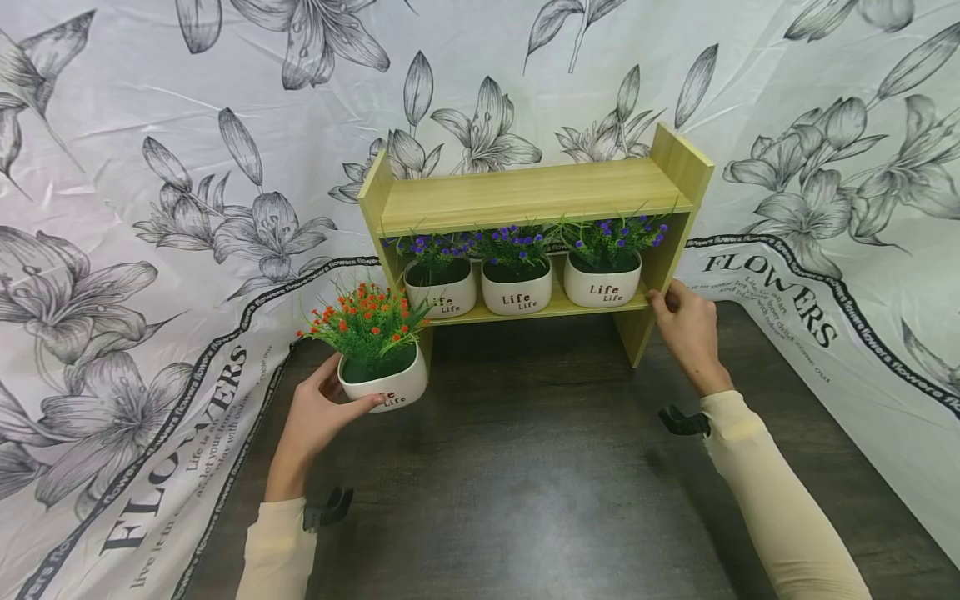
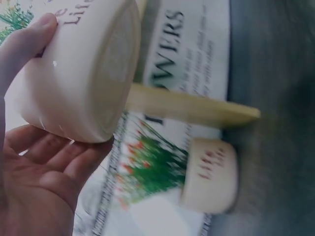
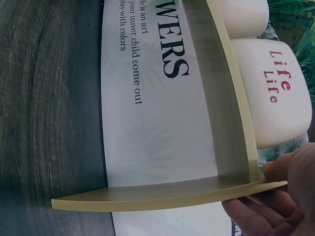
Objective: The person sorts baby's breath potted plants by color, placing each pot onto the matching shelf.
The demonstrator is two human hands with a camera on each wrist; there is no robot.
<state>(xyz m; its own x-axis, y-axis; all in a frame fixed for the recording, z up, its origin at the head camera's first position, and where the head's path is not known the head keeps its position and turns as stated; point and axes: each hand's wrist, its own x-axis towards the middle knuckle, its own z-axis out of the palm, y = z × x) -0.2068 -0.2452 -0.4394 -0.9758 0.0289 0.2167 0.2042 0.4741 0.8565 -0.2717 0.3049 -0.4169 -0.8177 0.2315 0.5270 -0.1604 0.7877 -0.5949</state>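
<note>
My left hand [image 1: 318, 412] grips a white flowerpot [image 1: 390, 392] printed "Life Life", thumb on its front and fingers around its side; orange flowers [image 1: 371, 312] stand in it. In the left wrist view the held pot [image 2: 74, 73] is tilted, its underside showing. Beyond it, another white pot [image 2: 211, 174] with blurred orange flowers stands beside the shelf's side panel; the head view does not show it clearly. My right hand [image 1: 688, 329] pinches the right side panel [image 3: 172, 196] of a light wooden shelf [image 1: 525, 196], thumb and fingers on opposite faces.
On the lower board stand three white pots with purple flowers, at left [image 1: 441, 292], middle [image 1: 517, 289] and right [image 1: 603, 283]. The shelf stands at the back of a dark wood table [image 1: 510, 467]. A flower-printed cloth [image 1: 187, 208] covers the surroundings.
</note>
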